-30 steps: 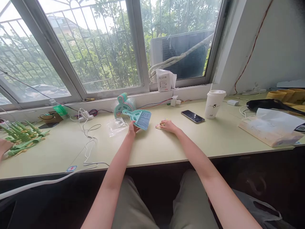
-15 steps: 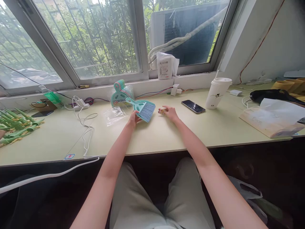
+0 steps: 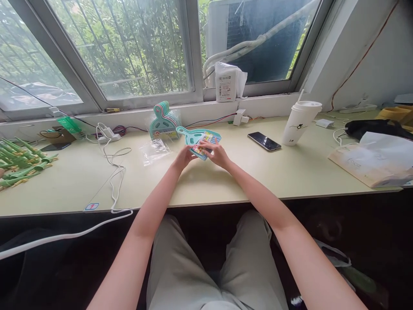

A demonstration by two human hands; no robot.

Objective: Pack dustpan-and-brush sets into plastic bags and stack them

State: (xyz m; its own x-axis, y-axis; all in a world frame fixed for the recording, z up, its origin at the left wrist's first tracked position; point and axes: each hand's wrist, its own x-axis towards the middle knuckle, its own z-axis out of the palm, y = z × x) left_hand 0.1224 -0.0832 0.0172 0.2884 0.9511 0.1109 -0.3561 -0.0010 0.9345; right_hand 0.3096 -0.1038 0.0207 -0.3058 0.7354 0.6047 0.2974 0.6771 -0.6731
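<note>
Both hands meet over the desk midline. Left hand pinches the near edge of a teal mini brush, fingers closed on it; right hand presses a small colourful card against the brush head, fingers curled over both. The brush is raised just above the desk, handle pointing back-left. Looks like the card is being fitted onto the brush, step midway; next likely needs the card squared up and held flat while the left hand steadies. Just left lies a clear plastic bag. Behind it, a stack of teal dustpans leans at the sill. Right: phone, then a lidded cup. Far left: green plastic pieces.
</note>
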